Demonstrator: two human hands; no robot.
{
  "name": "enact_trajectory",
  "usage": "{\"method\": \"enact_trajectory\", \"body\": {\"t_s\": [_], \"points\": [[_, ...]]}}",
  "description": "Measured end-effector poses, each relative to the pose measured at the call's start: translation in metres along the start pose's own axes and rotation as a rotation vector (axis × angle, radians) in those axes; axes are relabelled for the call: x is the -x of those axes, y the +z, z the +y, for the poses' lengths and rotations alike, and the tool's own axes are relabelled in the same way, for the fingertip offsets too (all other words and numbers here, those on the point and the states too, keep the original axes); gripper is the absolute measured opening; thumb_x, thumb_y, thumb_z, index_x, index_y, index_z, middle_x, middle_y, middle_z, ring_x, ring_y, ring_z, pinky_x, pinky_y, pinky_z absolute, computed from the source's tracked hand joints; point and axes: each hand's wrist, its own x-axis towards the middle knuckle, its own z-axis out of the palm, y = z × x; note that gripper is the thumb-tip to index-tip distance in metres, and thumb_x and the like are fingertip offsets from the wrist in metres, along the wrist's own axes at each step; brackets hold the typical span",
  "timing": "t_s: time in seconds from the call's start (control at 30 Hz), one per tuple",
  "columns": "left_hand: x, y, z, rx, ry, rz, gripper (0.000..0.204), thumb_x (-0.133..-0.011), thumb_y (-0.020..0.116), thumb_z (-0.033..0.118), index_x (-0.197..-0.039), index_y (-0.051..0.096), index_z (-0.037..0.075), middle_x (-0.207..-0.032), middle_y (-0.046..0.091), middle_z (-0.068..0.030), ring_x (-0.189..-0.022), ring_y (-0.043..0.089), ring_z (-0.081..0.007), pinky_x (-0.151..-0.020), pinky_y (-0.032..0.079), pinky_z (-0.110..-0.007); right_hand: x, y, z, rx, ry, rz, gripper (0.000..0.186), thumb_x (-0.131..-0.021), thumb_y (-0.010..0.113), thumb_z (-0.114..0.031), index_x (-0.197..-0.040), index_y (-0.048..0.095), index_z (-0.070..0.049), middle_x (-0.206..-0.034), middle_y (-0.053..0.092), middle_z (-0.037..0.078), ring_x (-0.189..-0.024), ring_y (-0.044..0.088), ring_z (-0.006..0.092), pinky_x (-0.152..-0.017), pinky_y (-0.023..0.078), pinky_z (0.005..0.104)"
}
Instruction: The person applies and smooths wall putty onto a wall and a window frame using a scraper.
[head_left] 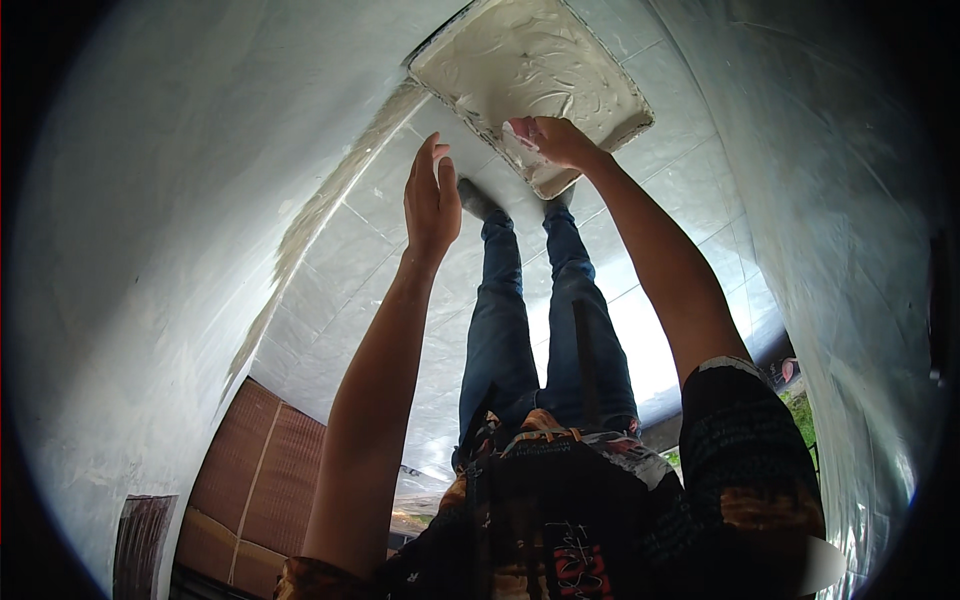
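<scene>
A rectangular tray [470, 131] filled with thick off-white paste [525, 55] is in front of my feet at the top of the view. The paste has swirled ridges on its surface. My right hand [556, 141] is over the tray's near part, its fingers curled closed. White smears show at its fingertips, and whatever they hold, if anything, cannot be made out. Left of the tray, my left hand [433, 203] is raised with its fingers stretched out and nothing in it. It is nearest to the left wall [230, 150], apart from the tray.
Pale tiles cover the floor [340, 250] around my legs. A grey-white wall [830, 200] rises close on the right. Brown panels [265, 460] stand at the lower left. A rough, unfinished strip [310, 215] runs along the foot of the left wall.
</scene>
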Motion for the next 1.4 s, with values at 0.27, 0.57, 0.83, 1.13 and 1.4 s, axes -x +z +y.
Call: {"method": "enact_trajectory", "body": {"t_s": [0.27, 0.57, 0.83, 1.13, 1.4], "points": [[0.005, 0.006, 0.005, 0.001, -0.009, -0.014, 0.043, -0.103, 0.043, 0.02, -0.139, 0.047, -0.003, -0.123, 0.063, -0.0263, -0.115, 0.061, -0.0404, -0.099, 0.047, -0.045, 0.016, -0.008, 0.002, 0.098, 0.088, -0.088, 0.027, -0.095, 0.056, -0.022, -0.114, 0.062, -0.003, -0.107, 0.07, 0.021, -0.102, 0.068, 0.0357, -0.087, 0.051, 0.0456], [0.01, 0.01, 0.007, -0.016, 0.009, -0.031, 0.044, -0.103, 0.042, 0.021, -0.139, 0.047, -0.003, -0.122, 0.063, -0.0269, -0.115, 0.061, -0.0407, -0.099, 0.047, -0.046, 0.012, -0.011, 0.013, 0.086, 0.122, -0.136, 0.034, -0.096, 0.057, -0.028, -0.113, 0.062, 0.001, -0.107, 0.069, 0.023, -0.1, 0.068, 0.037, -0.086, 0.053, 0.0458], [0.012, -0.017, 0.028, -0.039, 0.041, 0.008, 0.044, -0.103, 0.042, 0.022, -0.139, 0.047, -0.003, -0.122, 0.063, -0.0275, -0.114, 0.062, -0.0413, -0.098, 0.047, -0.046, 0.053, -0.028, -0.003, -0.862, 0.331, -0.137, 0.039, -0.099, 0.059, -0.021, -0.132, 0.054, -0.002, -0.115, 0.061, 0.011, -0.103, 0.063, 0.0251, -0.09, 0.06, 0.0477], [0.007, -0.071, 0.126, -0.002, 0.162, 0.141, 0.044, -0.105, 0.041, 0.023, -0.14, 0.047, -0.003, -0.126, 0.062, -0.0271, -0.118, 0.061, -0.0406, -0.101, 0.047, -0.045, 0.142, -0.099, -0.078, -1.162, 0.098, -0.066, 0.02, -0.098, 0.064, -0.029, -0.108, 0.062, -0.011, -0.086, 0.055, -0.004, -0.071, 0.056, 0.0081, -0.064, 0.06, 0.0311], [0.009, -0.137, 0.237, 0.022, 0.382, 0.316, 0.042, -0.105, 0.041, 0.023, -0.14, 0.047, -0.001, -0.127, 0.062, -0.0246, -0.119, 0.06, -0.0406, -0.1, 0.047, -0.047, 0.227, -0.186, -0.188, -1.054, -0.252, -0.007, 0.024, -0.1, 0.063, -0.027, -0.113, 0.061, -0.007, -0.092, 0.064, 0.001, -0.074, 0.062, 0.0093, -0.062, 0.058, 0.0285]]}}
